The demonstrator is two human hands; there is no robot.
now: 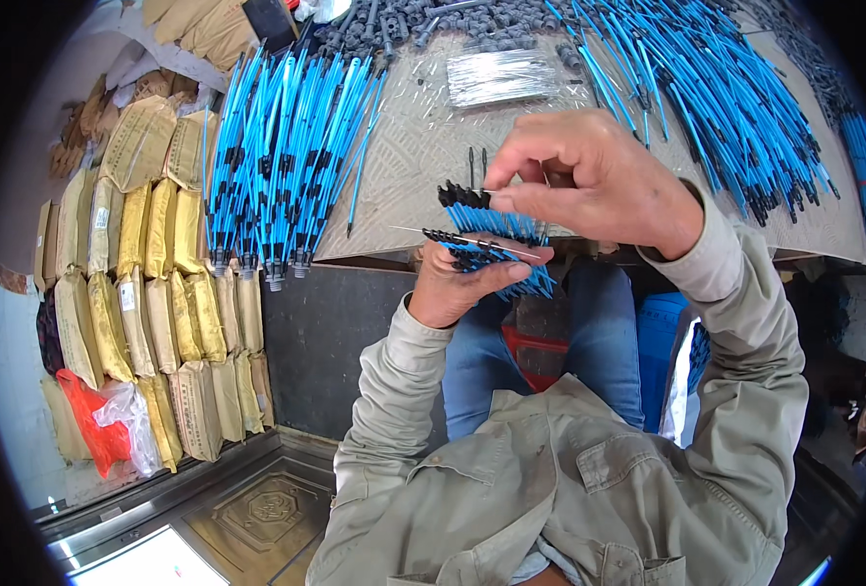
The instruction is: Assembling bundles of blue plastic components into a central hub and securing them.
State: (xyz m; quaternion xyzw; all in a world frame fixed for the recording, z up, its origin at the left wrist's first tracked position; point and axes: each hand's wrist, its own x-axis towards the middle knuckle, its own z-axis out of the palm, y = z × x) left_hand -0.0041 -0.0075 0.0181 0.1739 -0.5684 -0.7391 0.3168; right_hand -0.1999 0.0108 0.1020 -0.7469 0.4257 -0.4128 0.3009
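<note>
My left hand (445,291) is closed around a bundle of thin blue rods with black ends (496,223), held over my lap at the table's near edge. A long, thin metal needle (467,240) lies across the bundle under my left thumb. Above the bundle, my right hand (604,181) is pinched, thumb and forefinger together beside the black tips. Whatever sits between those fingertips is too small to make out. Two dark rod tips (477,156) stick up just left of the right fingers.
On the patterned tabletop (404,161) lies a stack of thin silvery pins (501,78), with loose bits around it. Blue rods are heaped at left (287,146) and right (736,107). Grey plastic parts (389,27) pile up behind. Brown and yellow packets (135,234) stand at far left.
</note>
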